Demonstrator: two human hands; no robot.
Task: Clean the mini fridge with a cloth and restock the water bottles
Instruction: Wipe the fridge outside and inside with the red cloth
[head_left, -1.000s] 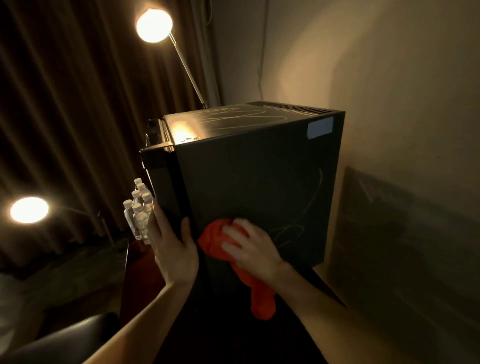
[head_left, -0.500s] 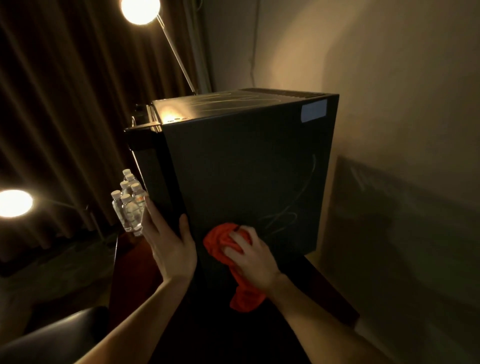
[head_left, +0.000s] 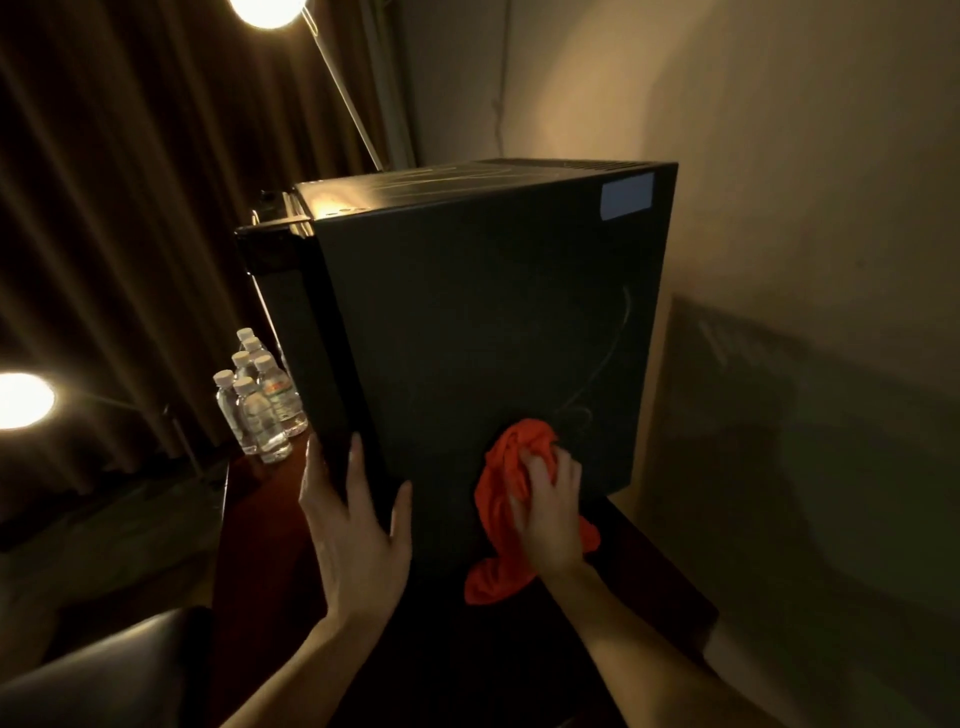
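A black mini fridge (head_left: 483, 322) stands on a dark wooden table, its side panel facing me with faint wipe streaks. My right hand (head_left: 548, 512) grips a bunched orange-red cloth (head_left: 511, 467) and presses it on the lower part of that side panel; the cloth's tail hangs down to the tabletop. My left hand (head_left: 353, 525) lies flat with straight fingers against the fridge's front corner, thumb on the side panel. Several small clear water bottles (head_left: 257, 400) with white caps stand in a cluster on the table left of the fridge.
A plain wall (head_left: 779, 208) is close behind and to the right of the fridge. Brown curtains (head_left: 130, 208) hang at the left. Two lit lamps glow, one above (head_left: 267, 8) and one at the left edge (head_left: 21, 400). A dark chair back (head_left: 104, 670) sits at the bottom left.
My right hand has slid the cloth rightward and slightly up along the side panel. My left hand keeps bracing the front corner. My view has dropped and drawn closer.
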